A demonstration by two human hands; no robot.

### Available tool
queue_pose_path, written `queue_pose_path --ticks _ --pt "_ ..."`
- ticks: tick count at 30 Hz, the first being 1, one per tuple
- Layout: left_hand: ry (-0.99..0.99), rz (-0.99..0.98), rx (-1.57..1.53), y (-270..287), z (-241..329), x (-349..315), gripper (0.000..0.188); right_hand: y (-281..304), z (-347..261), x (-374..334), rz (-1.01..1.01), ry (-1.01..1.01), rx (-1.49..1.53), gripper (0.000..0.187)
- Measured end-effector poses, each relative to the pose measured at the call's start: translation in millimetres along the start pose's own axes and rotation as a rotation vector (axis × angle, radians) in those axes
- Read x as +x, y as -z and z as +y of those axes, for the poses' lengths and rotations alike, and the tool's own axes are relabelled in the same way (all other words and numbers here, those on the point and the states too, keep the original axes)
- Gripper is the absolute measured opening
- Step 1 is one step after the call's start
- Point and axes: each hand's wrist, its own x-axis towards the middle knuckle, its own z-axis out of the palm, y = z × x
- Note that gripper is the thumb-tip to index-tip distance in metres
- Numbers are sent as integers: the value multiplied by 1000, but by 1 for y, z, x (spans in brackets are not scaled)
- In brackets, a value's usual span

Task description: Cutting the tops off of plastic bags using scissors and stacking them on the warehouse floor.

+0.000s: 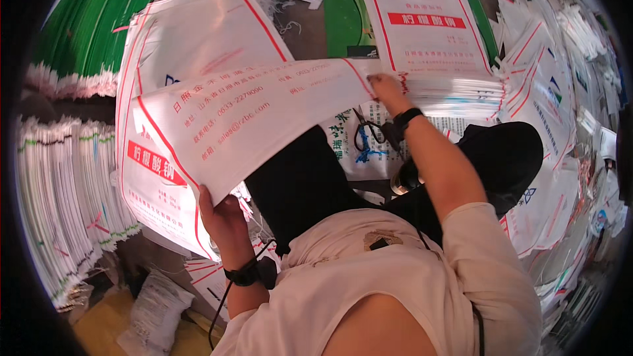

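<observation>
A white woven sack (264, 115) with red stripes and red print stretches across my lap, partly lifted. My left hand (224, 221) is closed on its near left corner, the thumb on top. Farther off and to the right, my right hand (389, 92) pinches the opposite corner. Under the held sack lies a pile of similar white sacks (155, 188). Just left of my right wrist, dark-handled scissors (361, 133) with blue string tied on them rest on a white sack with green print (343, 148).
A stack of red-printed sacks (428, 39) lies beyond my right hand. Green sacks (79, 33) are piled far left, with thick bundles of white sacks (72, 178) below them. More white sacks (547, 105) heap along the right. A crumpled whitish bag (158, 310) lies near left.
</observation>
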Motion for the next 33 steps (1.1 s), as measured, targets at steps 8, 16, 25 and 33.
queue_pose_path --ticks 8,16,25,33 --pt "44 169 268 -22 -21 -12 38 -88 60 -95 -201 -296 -165 41" --pt "-37 212 484 -44 -15 -8 27 -101 56 -95 -320 -262 -366 53" --pt "-4 120 178 -37 -7 -10 34 -71 62 -65 -335 -467 112 66" --pt "-69 27 249 2 1 -8 47 11 22 -16 149 -218 535 72"
